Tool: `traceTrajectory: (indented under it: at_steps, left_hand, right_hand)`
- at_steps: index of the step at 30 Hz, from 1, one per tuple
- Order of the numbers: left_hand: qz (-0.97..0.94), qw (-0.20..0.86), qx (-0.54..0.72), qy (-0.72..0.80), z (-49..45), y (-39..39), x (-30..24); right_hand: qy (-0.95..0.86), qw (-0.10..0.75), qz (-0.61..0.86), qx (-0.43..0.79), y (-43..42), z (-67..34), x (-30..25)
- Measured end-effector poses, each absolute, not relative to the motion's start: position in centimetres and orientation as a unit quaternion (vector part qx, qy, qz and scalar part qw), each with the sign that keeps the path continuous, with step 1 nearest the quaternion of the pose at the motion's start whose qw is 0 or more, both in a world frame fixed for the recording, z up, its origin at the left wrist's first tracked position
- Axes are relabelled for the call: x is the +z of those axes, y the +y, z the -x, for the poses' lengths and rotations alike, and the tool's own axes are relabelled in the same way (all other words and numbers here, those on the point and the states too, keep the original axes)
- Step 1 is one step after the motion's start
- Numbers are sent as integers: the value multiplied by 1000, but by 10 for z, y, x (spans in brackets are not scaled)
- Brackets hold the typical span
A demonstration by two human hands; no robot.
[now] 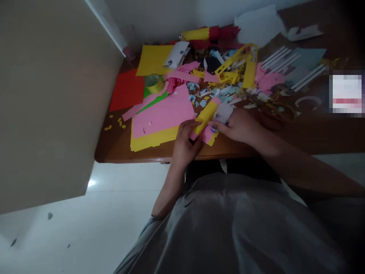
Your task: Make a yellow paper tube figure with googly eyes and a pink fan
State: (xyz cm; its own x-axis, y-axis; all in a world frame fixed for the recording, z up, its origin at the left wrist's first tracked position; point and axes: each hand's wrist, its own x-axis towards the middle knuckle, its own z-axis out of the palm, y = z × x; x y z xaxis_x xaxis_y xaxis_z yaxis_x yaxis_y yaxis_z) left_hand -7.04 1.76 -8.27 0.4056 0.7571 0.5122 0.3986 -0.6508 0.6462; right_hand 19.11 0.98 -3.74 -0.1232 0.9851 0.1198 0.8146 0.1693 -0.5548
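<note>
Head view: my left hand (186, 140) was partly closed around the lower end of a yellow roll (207, 113) with 2 pink ends, fingers over the top and thumb below. The roll slanted near the front edge of the table (114, 148), just right of the pink sheet (165, 110). My right hand (242, 123) was curled on what looked like a white bottle (224, 113), thumb stretched toward the roll; I couldn't tell whether it touched. Blue scraps (203, 102) lay just beyond.
</note>
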Motion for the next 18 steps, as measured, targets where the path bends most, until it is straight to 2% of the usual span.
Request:
traceTrajectory:
  at_steps: [4,8,11,15,18]
  left_hand:
    - [-807,220,419,353,71,19,-84]
    - [-815,212,408,354,72,19,-84]
    - [-814,208,410,354,73,18,-82]
    - [-817,214,393,364,76,18,-81]
    - [-808,230,396,370,79,18,-82]
  right_hand:
    - [-710,242,641,164,3,-177,-38]
    - [-749,274,548,251,-11,-161,-43]
    - [-702,354,539,303,-25,-167,-40]
    - [-512,489,640,298,-44,-215,-31]
    - [-435,519,662,321,-62,-260,-28]
